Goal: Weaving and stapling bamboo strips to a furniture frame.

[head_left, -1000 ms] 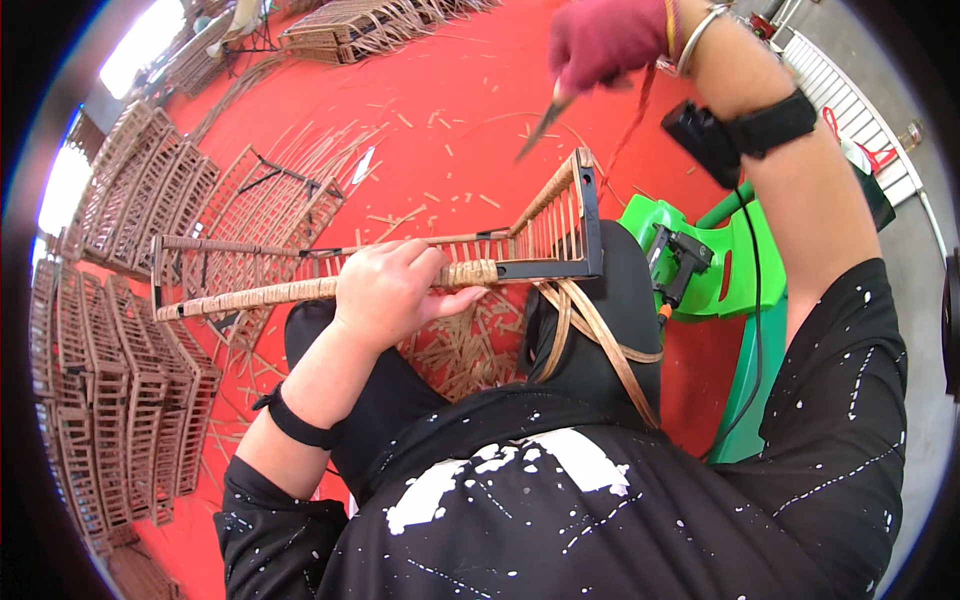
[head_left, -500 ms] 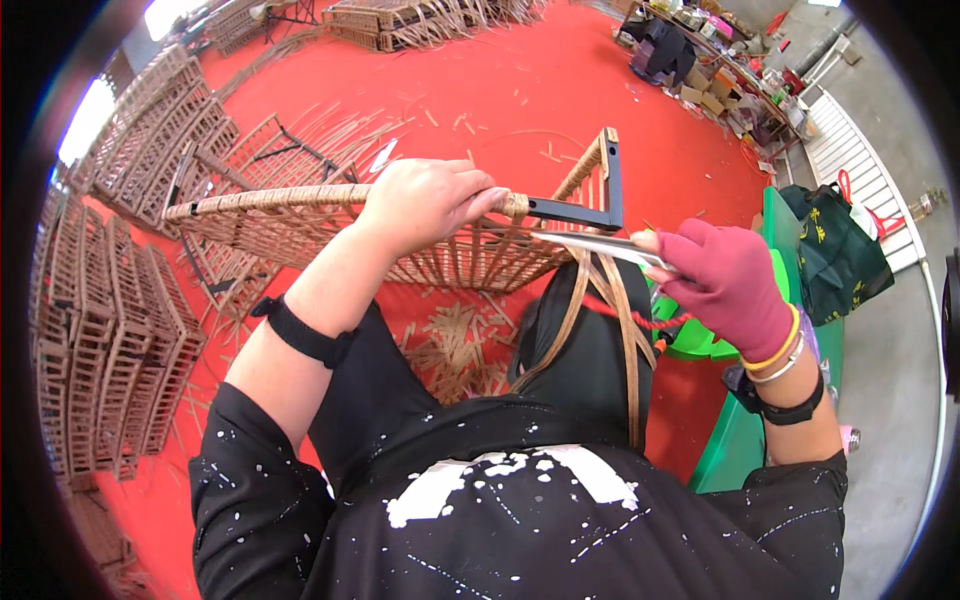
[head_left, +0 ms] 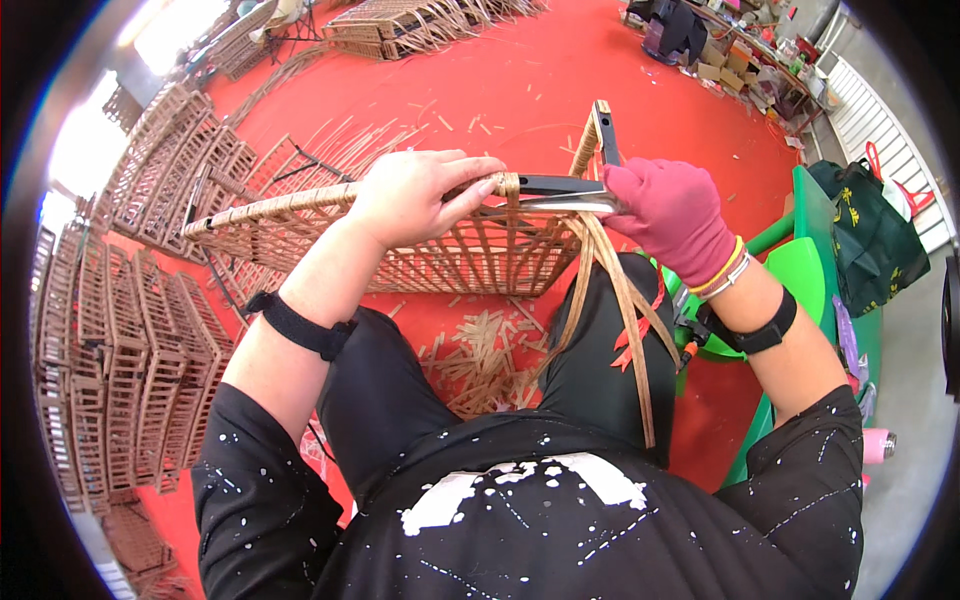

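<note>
Blades (head_left: pixel 560 203) now nearer black bar (head_left: pixel 550 186); handles hidden in right hand (head_left: pixel 672 220)

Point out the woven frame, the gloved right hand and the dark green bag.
Woven frame (head_left: pixel 512 248): head view, on its lattice side.
Gloved right hand (head_left: pixel 670 214): head view, on the back of the hand.
Dark green bag (head_left: pixel 872 246): head view, on its visible side.

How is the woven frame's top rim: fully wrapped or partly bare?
Partly bare: tan wrapping covers it by the left hand, but a black bar shows near the gloved right hand.
</note>
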`<control>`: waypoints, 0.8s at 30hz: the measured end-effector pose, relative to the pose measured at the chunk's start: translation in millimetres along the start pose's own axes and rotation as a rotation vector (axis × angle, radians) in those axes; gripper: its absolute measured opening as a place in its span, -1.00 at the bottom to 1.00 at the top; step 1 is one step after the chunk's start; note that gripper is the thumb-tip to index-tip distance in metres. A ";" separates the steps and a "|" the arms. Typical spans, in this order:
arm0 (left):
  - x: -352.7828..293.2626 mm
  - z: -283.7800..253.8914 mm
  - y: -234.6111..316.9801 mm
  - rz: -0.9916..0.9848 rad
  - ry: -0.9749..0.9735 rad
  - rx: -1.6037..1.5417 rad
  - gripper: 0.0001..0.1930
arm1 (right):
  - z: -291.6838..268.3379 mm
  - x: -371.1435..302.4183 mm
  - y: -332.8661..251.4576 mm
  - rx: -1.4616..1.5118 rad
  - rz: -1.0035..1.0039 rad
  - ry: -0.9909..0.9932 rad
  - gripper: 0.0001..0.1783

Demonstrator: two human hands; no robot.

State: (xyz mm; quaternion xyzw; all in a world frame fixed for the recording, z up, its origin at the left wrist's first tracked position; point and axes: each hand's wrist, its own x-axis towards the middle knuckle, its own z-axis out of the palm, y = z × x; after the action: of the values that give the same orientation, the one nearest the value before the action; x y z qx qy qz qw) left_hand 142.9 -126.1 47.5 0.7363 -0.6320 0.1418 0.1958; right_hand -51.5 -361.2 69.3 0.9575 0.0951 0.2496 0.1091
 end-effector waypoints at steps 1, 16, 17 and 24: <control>1.7 -2.6 -1.6 -0.040 -0.074 0.026 -0.66 | 3.5 0.0 5.4 -0.014 -0.022 0.030 -0.66; 2.5 9.4 -11.7 0.114 -0.051 0.131 -0.47 | 45.7 23.1 -5.0 -0.049 -0.128 0.117 -0.75; 2.4 9.1 -11.7 0.114 -0.050 0.134 -0.47 | 46.9 20.3 -3.5 -0.051 -0.129 0.119 -0.75; -1.3 4.8 -7.9 0.120 0.000 0.133 -0.51 | 42.2 -5.3 17.6 -0.027 -0.240 0.240 -0.52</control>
State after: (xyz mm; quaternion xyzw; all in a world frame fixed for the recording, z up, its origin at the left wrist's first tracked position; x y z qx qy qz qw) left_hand 150.3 -126.3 41.8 0.7084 -0.6642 0.1950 0.1378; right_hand -32.7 -386.2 35.5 0.9010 0.2176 0.3487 0.1388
